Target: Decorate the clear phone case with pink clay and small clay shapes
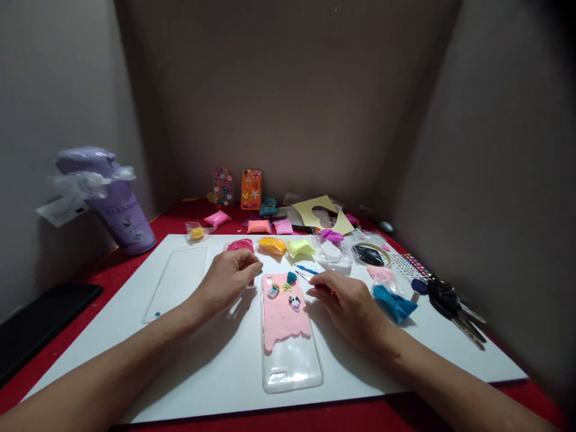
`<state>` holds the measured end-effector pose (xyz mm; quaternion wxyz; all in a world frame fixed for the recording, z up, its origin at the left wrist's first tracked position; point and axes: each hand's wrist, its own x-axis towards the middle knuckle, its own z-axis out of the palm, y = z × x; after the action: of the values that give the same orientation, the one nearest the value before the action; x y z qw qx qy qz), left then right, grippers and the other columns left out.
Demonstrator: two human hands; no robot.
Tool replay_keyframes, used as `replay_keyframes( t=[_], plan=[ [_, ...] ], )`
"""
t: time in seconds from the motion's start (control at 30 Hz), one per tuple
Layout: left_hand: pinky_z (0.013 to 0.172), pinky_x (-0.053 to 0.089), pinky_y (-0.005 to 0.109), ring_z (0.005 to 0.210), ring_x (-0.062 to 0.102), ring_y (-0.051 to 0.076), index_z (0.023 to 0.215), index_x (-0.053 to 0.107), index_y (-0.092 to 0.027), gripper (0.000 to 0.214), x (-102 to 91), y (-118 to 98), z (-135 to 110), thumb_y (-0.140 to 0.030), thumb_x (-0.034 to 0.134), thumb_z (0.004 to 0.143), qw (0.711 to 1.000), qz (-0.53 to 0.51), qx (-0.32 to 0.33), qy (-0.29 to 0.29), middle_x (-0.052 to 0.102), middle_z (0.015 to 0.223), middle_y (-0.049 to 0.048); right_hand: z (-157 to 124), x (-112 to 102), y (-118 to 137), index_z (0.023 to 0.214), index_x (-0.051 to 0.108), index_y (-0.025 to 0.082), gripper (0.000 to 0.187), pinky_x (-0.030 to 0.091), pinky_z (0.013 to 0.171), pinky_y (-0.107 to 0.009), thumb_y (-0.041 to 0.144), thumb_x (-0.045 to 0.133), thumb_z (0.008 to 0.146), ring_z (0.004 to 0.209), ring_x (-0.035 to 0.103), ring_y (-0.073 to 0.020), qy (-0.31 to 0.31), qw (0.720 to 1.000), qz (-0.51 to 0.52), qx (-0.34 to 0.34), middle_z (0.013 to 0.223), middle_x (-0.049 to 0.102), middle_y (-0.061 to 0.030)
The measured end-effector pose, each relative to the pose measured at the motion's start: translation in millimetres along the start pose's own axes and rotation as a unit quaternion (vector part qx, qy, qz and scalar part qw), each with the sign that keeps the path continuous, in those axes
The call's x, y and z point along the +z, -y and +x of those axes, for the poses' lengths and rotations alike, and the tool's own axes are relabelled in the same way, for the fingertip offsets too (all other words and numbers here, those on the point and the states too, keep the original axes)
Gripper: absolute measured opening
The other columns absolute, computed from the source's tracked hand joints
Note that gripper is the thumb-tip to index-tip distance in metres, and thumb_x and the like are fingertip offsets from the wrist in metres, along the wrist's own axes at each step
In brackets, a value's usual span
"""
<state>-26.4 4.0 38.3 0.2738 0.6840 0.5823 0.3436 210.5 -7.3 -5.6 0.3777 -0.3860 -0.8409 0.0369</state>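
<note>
A red cloth carries a white board. Beyond the board's far-left corner stands a purple tumbler. Near the middle of the near edge lies a transparent phone case, its upper part covered in pink clay. The left hand hovers at its far-left corner, thumb and forefinger nearly together; whether they grip the tiny dark bit at their tips cannot be told. The right hand, fingers closed, pinches a pointed tool whose rear it hides. A second clear case lies toward the left edge, keys at the right. Orange and yellow clay packets line the far edge, obstructing that side; a blue packet crowds the right hand. Smallest are the pointed tool's tip and a white ornament on the clay.
</note>
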Motion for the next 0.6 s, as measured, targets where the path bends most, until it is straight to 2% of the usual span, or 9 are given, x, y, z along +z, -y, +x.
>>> replay_keyframes(
  t=[0.27, 0.6],
  plan=[
    [0.057, 0.042, 0.027, 0.059, 0.057, 0.015, 0.068, 0.061, -0.017, 0.018, 0.0, 1.2, 0.6, -0.03, 0.052, 0.076, 1.0, 0.006, 0.005, 0.003, 0.062, 0.061, -0.0005, -0.3, -2.1, 2.2, 0.074, 0.055, 0.016, 0.019, 0.035, 0.052, -0.024, 0.024, 0.052, 0.091, 0.054, 0.051, -0.0117, -0.012, 1.0, 0.0, -0.012, 0.063, 0.058, -0.0008],
    [0.057, 0.042, 0.027, 0.059, 0.057, 0.015, 0.07, 0.063, -0.017, 0.018, 0.2, 1.8, 0.5, -0.031, 0.052, 0.077, 1.0, 0.007, 0.008, 0.009, 0.063, 0.062, 0.0002, 0.4, -7.1, 8.2, 0.071, 0.054, 0.016, 0.031, 0.033, 0.049, -0.024, 0.03, 0.043, 0.096, 0.05, 0.048, -0.0111, 0.006, 0.997, -0.041, -0.066, 0.058, 0.054, -0.0007]
  ],
)
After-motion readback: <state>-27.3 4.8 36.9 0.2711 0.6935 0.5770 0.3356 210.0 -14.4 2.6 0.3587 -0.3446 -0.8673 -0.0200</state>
